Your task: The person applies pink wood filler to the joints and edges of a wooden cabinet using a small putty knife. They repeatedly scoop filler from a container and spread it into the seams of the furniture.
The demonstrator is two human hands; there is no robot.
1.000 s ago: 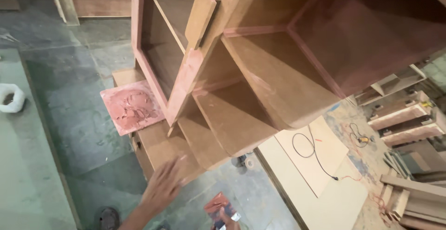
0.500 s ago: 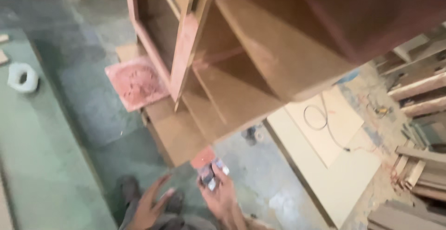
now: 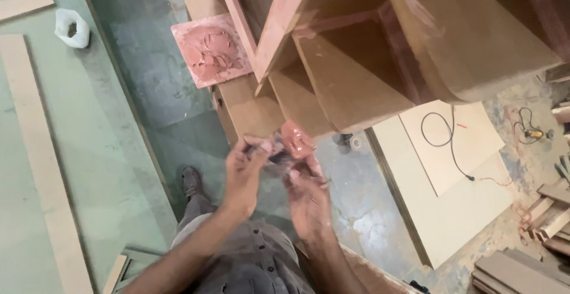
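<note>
My left hand [image 3: 244, 172] and my right hand [image 3: 306, 202] meet in front of me over the floor. Between them is a small putty scraper [image 3: 295, 139] smeared with reddish filler. The right hand holds it from below, and the left fingertips pinch its darker end. Just beyond the hands stands a tall wooden cabinet [image 3: 356, 62] with open compartments and reddish filler along its edges. A square board [image 3: 209, 50] heaped with the same red filler rests on a low wooden piece beside the cabinet.
A white container [image 3: 71, 28] sits on the green floor at far left, beside a long pale plank [image 3: 41, 151]. Light boards [image 3: 463, 211] with a black cable [image 3: 445, 139] lie on the right, near wood offcuts [image 3: 534, 258]. My shoe [image 3: 191, 181] shows below.
The view has tilted down and closer. My left hand came up from the lower left to join the right hand on the scraper, and both hands rose toward the cabinet.
</note>
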